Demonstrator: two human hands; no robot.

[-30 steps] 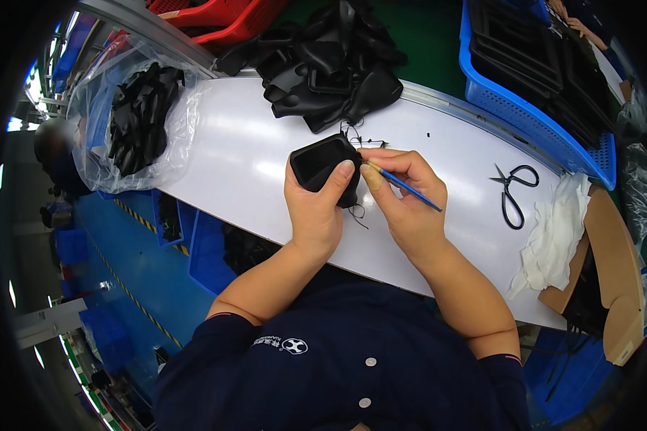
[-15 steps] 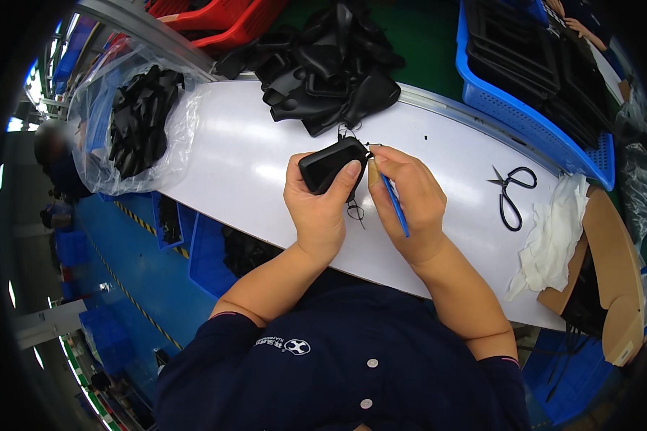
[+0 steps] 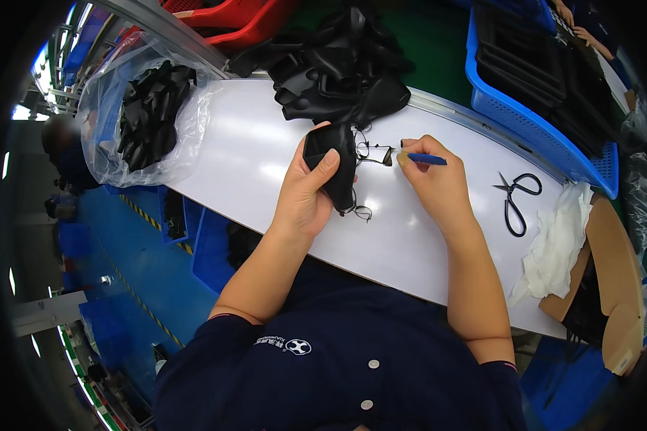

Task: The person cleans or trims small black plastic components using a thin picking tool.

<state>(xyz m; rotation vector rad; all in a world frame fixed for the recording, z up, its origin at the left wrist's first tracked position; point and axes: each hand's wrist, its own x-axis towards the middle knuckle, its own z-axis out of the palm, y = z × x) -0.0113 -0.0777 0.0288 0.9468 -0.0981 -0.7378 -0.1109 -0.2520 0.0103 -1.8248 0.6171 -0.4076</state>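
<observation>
My left hand (image 3: 305, 190) is closed around a hollow black moulded part (image 3: 343, 169), its thumb pressed on the near face. Thin curly black strips (image 3: 364, 149) trail from the part's right edge, and more loops hang at its lower end. To the right, my right hand (image 3: 442, 183) pinches a slim blue-handled tool (image 3: 428, 159) lying nearly level, handle end to the right. A small dark scrap (image 3: 388, 156) is by the tool's tip, joined to the strips. The tip itself is too small to make out.
Black moulded parts (image 3: 338, 68) lie heaped at the table's (image 3: 244, 144) far edge. A clear bag of black pieces (image 3: 154, 118) is at left. Black scissors (image 3: 512, 201) and a white cloth (image 3: 553, 241) lie right, near a blue crate (image 3: 546, 136) and cardboard (image 3: 622, 287). Another person's hands (image 3: 586, 36) show far right.
My right hand has moved right, away from the part, and the blue tool has swung from steep to nearly level. The part has turned more upright, and black strips now stretch out from it.
</observation>
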